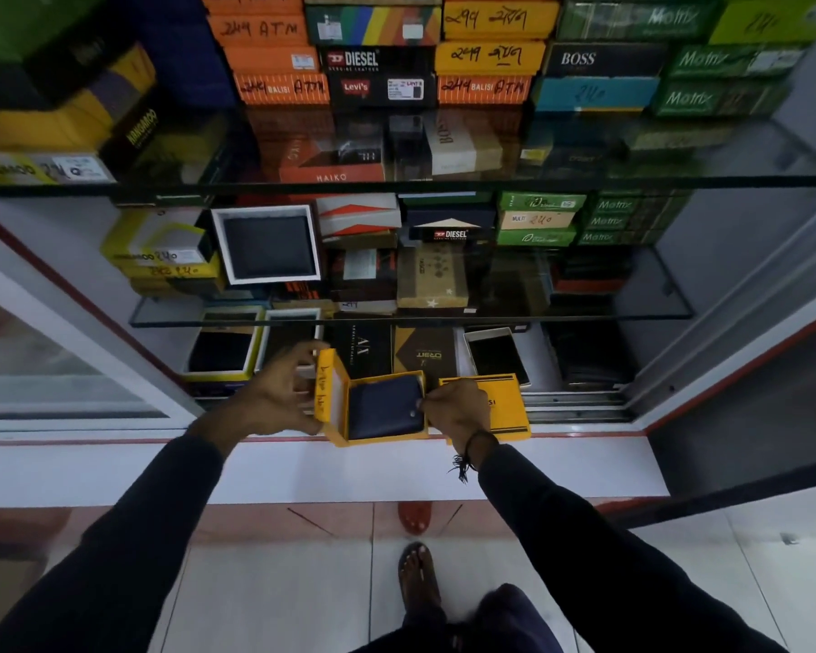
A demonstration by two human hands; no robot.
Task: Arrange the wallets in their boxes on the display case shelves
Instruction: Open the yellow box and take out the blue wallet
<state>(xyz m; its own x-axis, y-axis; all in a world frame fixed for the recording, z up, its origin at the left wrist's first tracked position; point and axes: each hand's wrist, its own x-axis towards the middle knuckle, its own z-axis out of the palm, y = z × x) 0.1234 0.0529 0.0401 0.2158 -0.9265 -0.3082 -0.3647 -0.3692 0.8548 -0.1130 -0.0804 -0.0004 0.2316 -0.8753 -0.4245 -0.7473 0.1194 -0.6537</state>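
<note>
At the case's front edge, right hand [455,410] fingers [427,403] pinch the dark wallet's [383,411] corner inside the open yellow box [338,433], which the left hand [281,393] grips by its side. Best press the wallet flat before fitting the yellow lid [505,407] lying just beside. Two open boxes [243,369] behind also hold dark wallets.

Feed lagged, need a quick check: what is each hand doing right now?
Left hand: gripping the yellow box by its left wall.
Right hand: pinching the dark wallet at its right edge.
</note>
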